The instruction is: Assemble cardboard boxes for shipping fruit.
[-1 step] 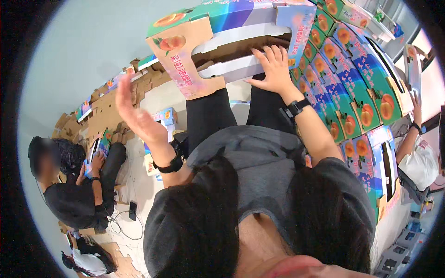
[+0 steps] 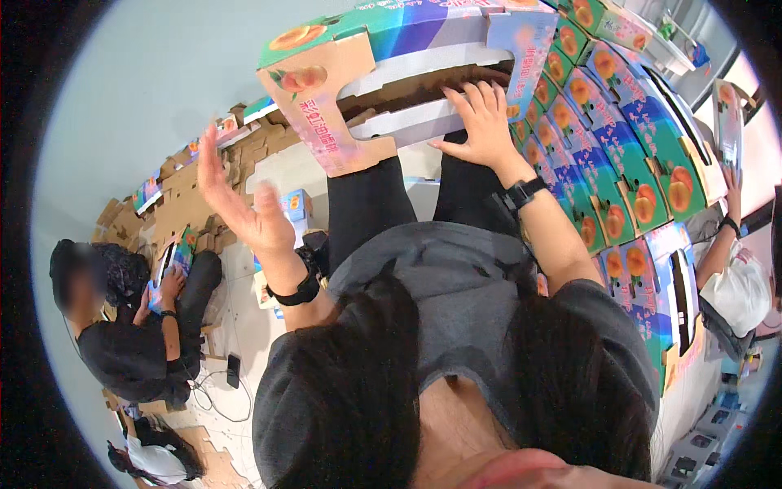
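A printed cardboard fruit box (image 2: 423, 57) stands in front of my knees, green, purple and peach-coloured, with pictures of peaches and a wide cut-out in the side facing me. My right hand (image 2: 482, 130) rests on the lower edge of that cut-out, its fingers spread and stretched over the white inner flap, the thumb apart below. Through the cut-out the brown inside of the box shows. To the left of the box, my left hand (image 2: 244, 200) is raised in the air, fingers stretched out and holding nothing. A dark band sits on each wrist.
Stacked fruit boxes (image 2: 603, 138) rise close on my right. Flattened cardboard (image 2: 183, 191) lies along the wall at left. A seated person (image 2: 122, 350) at left handles a small box; another person (image 2: 737, 285) stands at right. A phone (image 2: 234, 371) with a cable lies on the floor.
My left hand has turned slightly, and its thumb stands more apart from the fingers. My right hand and the box have hardly moved.
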`<state>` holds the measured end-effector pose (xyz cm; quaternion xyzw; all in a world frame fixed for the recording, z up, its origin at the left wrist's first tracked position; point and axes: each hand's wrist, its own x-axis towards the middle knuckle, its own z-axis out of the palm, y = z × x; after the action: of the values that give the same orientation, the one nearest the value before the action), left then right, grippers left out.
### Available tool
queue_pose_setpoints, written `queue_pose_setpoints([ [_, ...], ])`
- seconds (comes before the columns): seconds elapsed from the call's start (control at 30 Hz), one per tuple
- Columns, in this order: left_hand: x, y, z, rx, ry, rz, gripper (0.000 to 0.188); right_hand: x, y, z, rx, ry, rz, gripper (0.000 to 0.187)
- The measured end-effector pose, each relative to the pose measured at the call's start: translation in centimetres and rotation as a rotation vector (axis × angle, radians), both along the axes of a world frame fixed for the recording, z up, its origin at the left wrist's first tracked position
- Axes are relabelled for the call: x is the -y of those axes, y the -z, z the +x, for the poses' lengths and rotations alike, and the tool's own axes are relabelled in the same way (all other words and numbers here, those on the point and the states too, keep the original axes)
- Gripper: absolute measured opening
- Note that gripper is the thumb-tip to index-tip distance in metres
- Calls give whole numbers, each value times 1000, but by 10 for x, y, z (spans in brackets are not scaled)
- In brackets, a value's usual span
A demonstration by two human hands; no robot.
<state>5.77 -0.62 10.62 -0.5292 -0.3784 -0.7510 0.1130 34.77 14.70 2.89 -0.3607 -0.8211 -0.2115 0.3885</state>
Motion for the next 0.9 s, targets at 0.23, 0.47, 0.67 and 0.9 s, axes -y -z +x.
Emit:
queue_pose_setpoints([
  [0.23, 21, -84, 24, -907, -422, -330, 80, 23, 3, 6, 57, -23, -66, 87],
  [0.47, -1, -58, 13, -963, -431, -591, 85, 42, -6, 15, 35, -105, -125, 82],
  [0.67, 3, -63, 13, -909, -434, -613, 75, 54, -14, 9, -439, -331, -208, 46],
  [0.9, 13, -54, 17, -907, -430, -517, 67, 69, -37, 8, -1176, -844, -1290, 63],
])
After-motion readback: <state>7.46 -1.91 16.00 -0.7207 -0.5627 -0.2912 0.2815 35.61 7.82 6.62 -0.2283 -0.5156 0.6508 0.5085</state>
